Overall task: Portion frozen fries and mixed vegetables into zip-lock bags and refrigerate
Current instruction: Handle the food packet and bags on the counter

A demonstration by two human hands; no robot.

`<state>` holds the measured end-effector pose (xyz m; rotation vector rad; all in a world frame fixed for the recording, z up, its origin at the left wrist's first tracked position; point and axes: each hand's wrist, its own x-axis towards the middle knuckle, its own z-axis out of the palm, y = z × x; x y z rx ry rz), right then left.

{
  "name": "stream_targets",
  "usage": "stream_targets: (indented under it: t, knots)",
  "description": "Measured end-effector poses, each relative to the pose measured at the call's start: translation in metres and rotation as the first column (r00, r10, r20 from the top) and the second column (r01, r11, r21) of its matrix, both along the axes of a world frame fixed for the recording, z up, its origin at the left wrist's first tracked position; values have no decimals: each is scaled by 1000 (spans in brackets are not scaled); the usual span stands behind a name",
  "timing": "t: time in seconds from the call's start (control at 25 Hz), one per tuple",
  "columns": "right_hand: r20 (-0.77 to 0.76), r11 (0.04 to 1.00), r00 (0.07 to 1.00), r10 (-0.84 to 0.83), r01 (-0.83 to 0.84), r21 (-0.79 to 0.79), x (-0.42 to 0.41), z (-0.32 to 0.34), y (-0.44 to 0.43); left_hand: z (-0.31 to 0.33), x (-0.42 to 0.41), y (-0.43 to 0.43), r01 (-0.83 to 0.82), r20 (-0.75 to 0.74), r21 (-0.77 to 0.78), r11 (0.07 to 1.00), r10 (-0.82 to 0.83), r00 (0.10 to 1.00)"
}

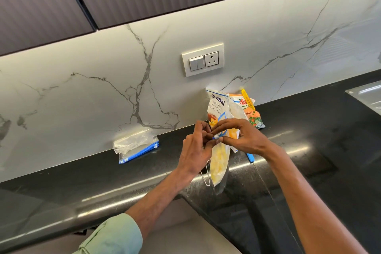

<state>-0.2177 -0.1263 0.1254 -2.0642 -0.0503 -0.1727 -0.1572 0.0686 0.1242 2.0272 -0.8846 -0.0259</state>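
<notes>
Two hands pinching, clear crinkly zip-lock bag

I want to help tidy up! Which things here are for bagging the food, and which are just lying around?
For the job: bag of fries, pinched by left hand and right hand; fries pack; veg pack; empty bags.
Just lying about: socket; sink; wire loop.

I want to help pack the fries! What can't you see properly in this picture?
In the head view:
- The zip of the fries bag is covered by the left hand and right hand; sealed or not, unclear.
- Vegetable packet: mostly behind the fries packet.
- Blue clip: partly behind the right wrist.
- Shiny metal thing: cut off by the right edge.
</notes>
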Motion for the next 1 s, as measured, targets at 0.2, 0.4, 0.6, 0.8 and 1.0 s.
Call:
stream_targets:
  t: [0.2, 0.4, 0.6, 0.8, 1.0]
  knots:
    - [29, 998, 998, -56, 57, -41, 0, 20, -6, 13, 9, -2, -8, -7, -86, 996, 7, 1000]
    - [139, 993, 984, -114, 112, 24, 3, 28, -3, 37, 9, -8, -102, -272, -277, 956, 24, 962]
    - [239, 993, 964, -120, 112, 47, 4, 44, 6, 50, 13, -10, -146, -410, -422, 895, -45, 911]
    - [345, 981, 921, -180, 193, -3, 13, 58, 18, 64, 13, -12, -198, -401, -471, 860, -8, 916]
    - [429, 963, 877, -217, 263, -51, 17, 64, 34, 69, 13, -8, -208, -272, -475, 855, 82, 959]
